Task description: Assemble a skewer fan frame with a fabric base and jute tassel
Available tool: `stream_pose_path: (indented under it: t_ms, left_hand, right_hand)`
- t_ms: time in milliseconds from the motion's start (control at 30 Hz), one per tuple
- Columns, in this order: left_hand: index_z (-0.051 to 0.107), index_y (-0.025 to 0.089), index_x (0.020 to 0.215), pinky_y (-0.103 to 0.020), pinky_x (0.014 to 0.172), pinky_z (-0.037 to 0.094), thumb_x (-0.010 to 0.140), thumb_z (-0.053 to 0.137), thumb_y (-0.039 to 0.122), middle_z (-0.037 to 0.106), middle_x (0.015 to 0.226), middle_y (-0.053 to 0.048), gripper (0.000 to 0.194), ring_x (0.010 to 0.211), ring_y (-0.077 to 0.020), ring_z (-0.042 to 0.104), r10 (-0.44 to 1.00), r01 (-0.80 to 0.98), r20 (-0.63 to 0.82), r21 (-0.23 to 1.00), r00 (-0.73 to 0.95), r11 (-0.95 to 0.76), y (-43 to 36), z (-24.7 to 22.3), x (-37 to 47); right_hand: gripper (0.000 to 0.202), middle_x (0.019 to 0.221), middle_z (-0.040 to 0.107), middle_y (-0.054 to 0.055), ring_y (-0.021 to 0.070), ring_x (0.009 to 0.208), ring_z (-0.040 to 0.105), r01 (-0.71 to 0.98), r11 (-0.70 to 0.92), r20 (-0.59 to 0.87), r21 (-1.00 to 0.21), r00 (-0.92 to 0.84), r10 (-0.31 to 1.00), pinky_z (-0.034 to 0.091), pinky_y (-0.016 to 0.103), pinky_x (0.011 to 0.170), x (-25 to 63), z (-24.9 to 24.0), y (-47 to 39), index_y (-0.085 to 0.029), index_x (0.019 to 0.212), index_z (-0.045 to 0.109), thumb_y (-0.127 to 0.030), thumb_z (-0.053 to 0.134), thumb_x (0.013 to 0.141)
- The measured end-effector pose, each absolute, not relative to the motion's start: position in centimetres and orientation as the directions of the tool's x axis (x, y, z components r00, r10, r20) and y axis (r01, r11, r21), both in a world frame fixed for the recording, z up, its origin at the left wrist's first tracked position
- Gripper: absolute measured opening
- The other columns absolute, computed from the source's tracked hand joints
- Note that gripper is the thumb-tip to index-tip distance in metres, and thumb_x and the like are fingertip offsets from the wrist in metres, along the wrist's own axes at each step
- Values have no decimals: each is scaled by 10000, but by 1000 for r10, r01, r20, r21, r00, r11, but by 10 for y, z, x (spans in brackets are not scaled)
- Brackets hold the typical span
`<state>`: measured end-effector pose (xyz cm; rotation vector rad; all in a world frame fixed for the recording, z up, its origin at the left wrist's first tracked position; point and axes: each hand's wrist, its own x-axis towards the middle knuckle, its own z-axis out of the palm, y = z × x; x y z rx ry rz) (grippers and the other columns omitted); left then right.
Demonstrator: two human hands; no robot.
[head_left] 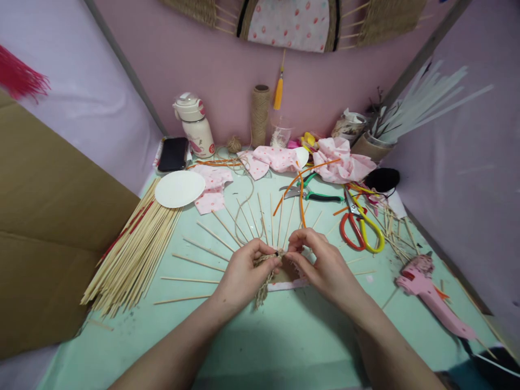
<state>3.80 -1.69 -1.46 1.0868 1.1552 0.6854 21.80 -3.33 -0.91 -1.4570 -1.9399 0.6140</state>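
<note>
Thin wooden sticks [209, 249] fan out from a half-round piece with a pink-white edge [286, 285] at the table's middle. Over its left part, my left hand [248, 269] pinches a braided twine strip [262, 290] between thumb and fingers; the strip's loose end hangs below. My right hand [319, 260] is closed beside it, fingertips at the twine near a small dark spot. The fingertips of both hands nearly meet. Much of the half-round piece is hidden under the hands.
Bundled sticks [134, 249] and a white disc [180, 189] lie left. Scissors [361, 225], pruning shears [320, 196] and a pink glue gun [434, 300] lie right. Behind stand a bottle [197, 127] and twine spool [260, 116]; cardboard [52, 227] rises at far left.
</note>
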Motion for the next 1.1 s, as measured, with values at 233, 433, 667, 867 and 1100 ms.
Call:
stream_pose_path:
  t_ms: [233, 433, 667, 867, 1100]
  left_hand:
    - [627, 208, 799, -254, 678, 502, 801, 695, 281, 711, 756, -35, 100, 734, -171, 669, 901, 104, -289, 957, 324, 269, -19, -24, 36]
    - [723, 243, 886, -248, 710, 494, 765, 702, 198, 740, 844, -25, 131, 802, -187, 661, 923, 219, -214, 964, 318, 148, -17, -20, 34]
    - [774, 249, 892, -272, 701, 513, 817, 644, 237, 745, 852, -41, 151, 769, -206, 653, 923, 229, -200, 965, 327, 128, -16, -17, 36]
    - [764, 250, 875, -256, 748, 519, 805, 679, 251, 745, 901, -46, 111, 845, -207, 665, 935, 198, -180, 973, 307, 122, -16, -23, 37]
    - [662, 218, 914, -237, 680, 472, 867, 593, 257, 682, 838, -31, 92, 795, -164, 634, 903, 199, -260, 959, 343, 201, -16, -22, 39]
  right_hand:
    - [148, 840, 673, 27, 205, 832, 624, 678, 262, 207, -687, -164, 965, 471, 339, 734, 218, -13, -34, -234, 1001, 518, -176, 573, 876]
    - [181, 815, 672, 6, 197, 812, 629, 679, 238, 189, -694, -147, 971, 464, 339, 750, 218, -13, -34, -237, 1015, 512, -162, 576, 863]
    - [182, 812, 678, 7, 190, 792, 634, 670, 256, 208, -697, -152, 966, 470, 340, 747, 218, -13, -34, -236, 1017, 512, -163, 567, 860]
    - [196, 821, 677, 9, 201, 819, 637, 649, 248, 200, -719, -148, 968, 480, 351, 757, 217, -15, -36, -240, 1023, 516, -155, 575, 857]
    - [129, 944, 678, 33, 203, 922, 638, 560, 169, 108, -811, -141, 984, 496, 366, 814, 221, -12, -40, -244, 1048, 549, -226, 566, 921]
